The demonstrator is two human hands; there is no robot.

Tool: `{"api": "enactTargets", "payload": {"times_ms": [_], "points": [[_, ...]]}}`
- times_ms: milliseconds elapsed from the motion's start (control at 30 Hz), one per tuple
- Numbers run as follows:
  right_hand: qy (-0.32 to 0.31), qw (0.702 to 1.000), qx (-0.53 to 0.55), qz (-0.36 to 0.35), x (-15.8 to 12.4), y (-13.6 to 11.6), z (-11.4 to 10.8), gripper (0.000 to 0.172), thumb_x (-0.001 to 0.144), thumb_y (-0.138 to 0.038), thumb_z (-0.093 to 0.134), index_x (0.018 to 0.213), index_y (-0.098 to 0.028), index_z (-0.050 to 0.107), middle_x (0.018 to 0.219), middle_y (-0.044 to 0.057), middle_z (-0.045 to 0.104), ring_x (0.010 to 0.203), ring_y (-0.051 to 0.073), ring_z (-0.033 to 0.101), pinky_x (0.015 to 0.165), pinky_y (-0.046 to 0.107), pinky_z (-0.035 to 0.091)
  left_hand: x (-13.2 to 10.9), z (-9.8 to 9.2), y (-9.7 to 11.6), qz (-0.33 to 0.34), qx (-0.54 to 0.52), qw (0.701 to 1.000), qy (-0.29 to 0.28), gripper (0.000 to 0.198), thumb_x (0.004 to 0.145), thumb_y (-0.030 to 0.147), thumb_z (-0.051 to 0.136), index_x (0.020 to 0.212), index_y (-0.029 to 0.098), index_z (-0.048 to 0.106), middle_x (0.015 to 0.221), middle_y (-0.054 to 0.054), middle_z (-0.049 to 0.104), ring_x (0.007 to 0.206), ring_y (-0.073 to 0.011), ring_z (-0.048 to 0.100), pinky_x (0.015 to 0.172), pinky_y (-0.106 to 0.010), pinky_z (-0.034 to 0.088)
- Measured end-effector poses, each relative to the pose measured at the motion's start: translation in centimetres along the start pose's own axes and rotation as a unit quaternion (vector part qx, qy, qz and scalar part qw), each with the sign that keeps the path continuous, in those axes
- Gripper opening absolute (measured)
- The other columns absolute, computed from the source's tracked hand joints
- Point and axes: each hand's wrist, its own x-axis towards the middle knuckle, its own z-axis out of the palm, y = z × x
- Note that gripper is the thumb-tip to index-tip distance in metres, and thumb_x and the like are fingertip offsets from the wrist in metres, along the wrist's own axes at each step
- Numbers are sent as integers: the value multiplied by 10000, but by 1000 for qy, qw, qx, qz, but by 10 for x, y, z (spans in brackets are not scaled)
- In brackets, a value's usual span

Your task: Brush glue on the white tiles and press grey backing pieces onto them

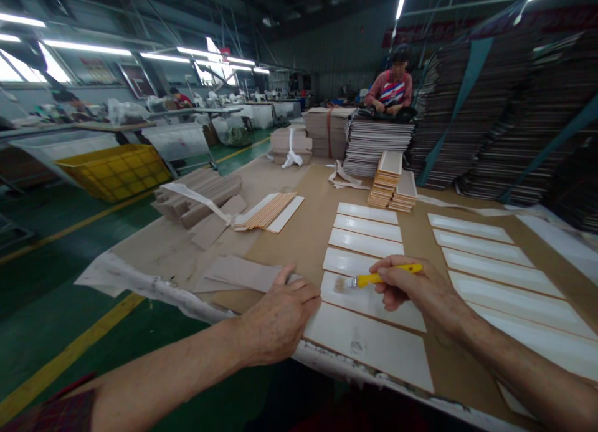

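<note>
In my right hand [411, 285], I grip a paintbrush [369, 279] by its yellow handle. Its pale bristles touch a white rectangular panel [387, 307] in the column before me. My left hand [287, 313] lies at the left ends of the nearest panels, fingers apart, beside some grey cardboard strips [243, 273]. Panels farther up that column, such as this glossy panel [362, 240], have a wet-looking shine. The nearest panel [374, 345] looks duller, with a small dark smudge. To the right lies a second column of glossy white panels [495, 257].
Stacked panels [387, 182] stand beyond the columns, and a fanned pile of panels [271, 212] lies to the left. Grey cardboard bundles [200, 195] sit near the table's left edge. Tall dark stacks [504, 108] rise at right. A person [390, 92] is behind a board stack.
</note>
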Motion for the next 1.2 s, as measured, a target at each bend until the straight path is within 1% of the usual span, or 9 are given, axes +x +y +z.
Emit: {"api": "enactTargets", "payload": {"times_ms": [133,400,600,733,867,933,1033,1133,1200], "points": [[15,999,-16,24,-6,-2,-18,384,626,-456,690,834,-133,691,626,42,660,460,125,565,453,215,495,0,1,-1,1,-1,1000,6,261,873,147,527,1122,197,587,1139,-75,652,1070,-269,563,1173,-601,81],[48,997,-42,52,-19,8,-51,448,621,-491,698,889,-132,709,658,44,677,495,125,575,470,203,494,-2,3,-1,2,-1,1000,22,263,879,139,524,1124,211,586,1154,-64,646,1056,-256,567,1177,-568,97],[73,994,-48,64,-32,8,-70,432,571,-491,690,817,-136,699,642,49,668,459,123,547,443,217,476,-1,3,-2,7,-11,1000,26,310,855,110,537,1144,214,576,1178,-51,650,1081,-249,574,1169,-562,92],[86,993,-54,57,-38,14,-85,432,595,-494,707,842,-141,698,649,44,660,472,135,559,443,229,478,0,5,-3,10,-26,999,43,309,858,113,536,1144,222,579,1177,-50,656,1081,-242,574,1167,-555,82],[83,994,-50,54,-43,22,-96,417,645,-483,705,887,-144,688,659,35,659,482,137,563,458,233,490,0,5,-3,4,-32,999,39,279,859,113,523,1111,218,582,1190,-50,653,1092,-242,571,1168,-554,64],[87,994,-47,53,-47,23,-100,418,643,-483,710,888,-145,691,649,33,657,474,136,561,461,234,496,-1,4,-3,3,-31,999,37,260,859,120,525,1095,214,579,1200,-48,648,1092,-243,570,1170,-554,53],[104,992,-29,59,-50,19,-101,435,601,-486,721,858,-136,701,621,31,644,451,132,550,452,237,500,-1,4,-3,3,-31,999,36,274,853,117,527,1104,217,571,1201,-43,644,1089,-238,568,1172,-547,52],[113,993,5,42,-49,13,-92,443,603,-474,739,878,-129,706,637,31,653,460,127,560,461,225,502,-1,3,-2,2,-27,999,25,276,845,103,520,1092,216,568,1189,-45,645,1098,-238,564,1171,-546,54],[100,994,26,23,-44,11,-80,440,617,-475,741,883,-127,700,658,36,665,471,119,567,468,210,493,0,3,-2,1,-24,999,21,250,851,107,515,1073,210,568,1187,-51,645,1098,-243,564,1170,-549,57]]}}
